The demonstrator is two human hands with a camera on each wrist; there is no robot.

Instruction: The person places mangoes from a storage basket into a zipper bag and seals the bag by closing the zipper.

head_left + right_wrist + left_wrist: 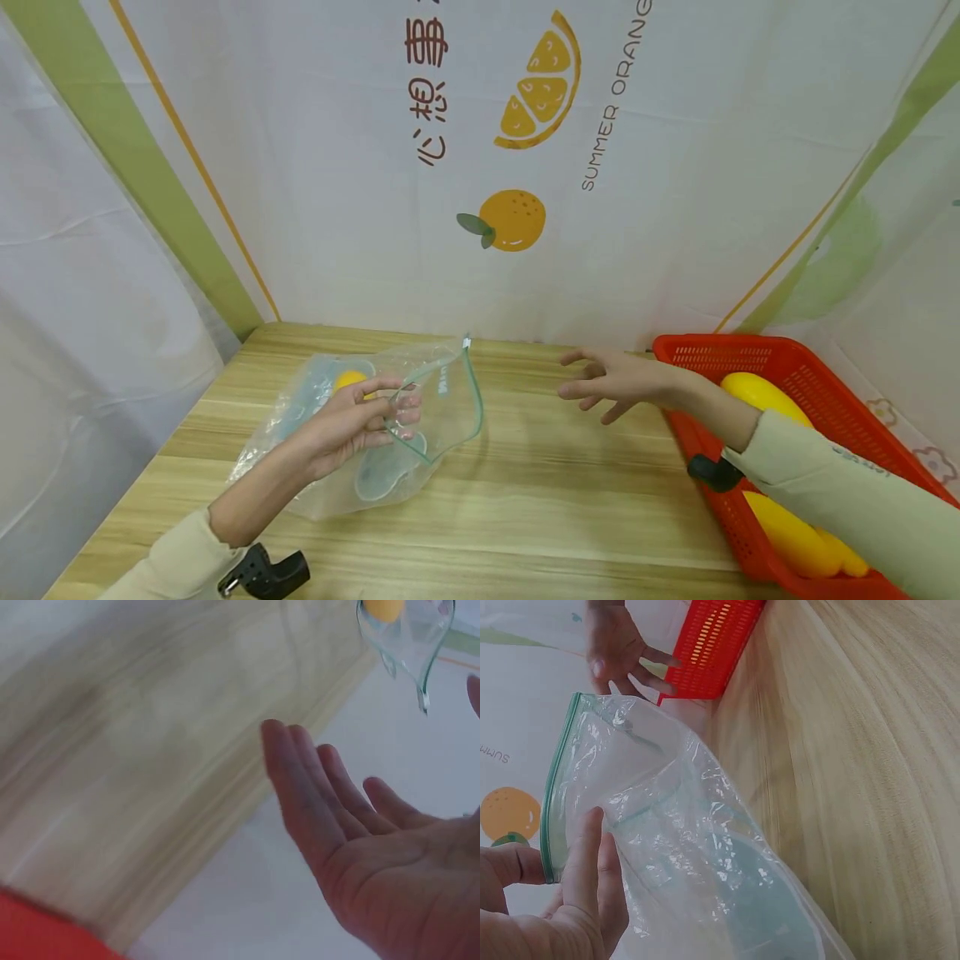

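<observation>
A clear zip bag (453, 400) with a green-edged mouth lies over the left part of the table, its mouth spread towards the right. My left hand (352, 425) pinches the near side of that mouth between thumb and fingers; in the left wrist view the thumb is outside the green strip and the fingers are behind the film. Inside the bag shows a round orange-yellow thing (349, 379), partly hidden by the hand. With fingers spread and nothing in it, my right hand (611, 383) hovers between the bag and the red basket (675, 343).
Several smooth yellow fruit-shaped things (765, 396) lie in the basket at the right, partly covered by my right sleeve (840, 492). Pale bluish panels (390, 467) show on the bag. A printed white curtain (337, 208) hangs behind the wooden table (570, 508).
</observation>
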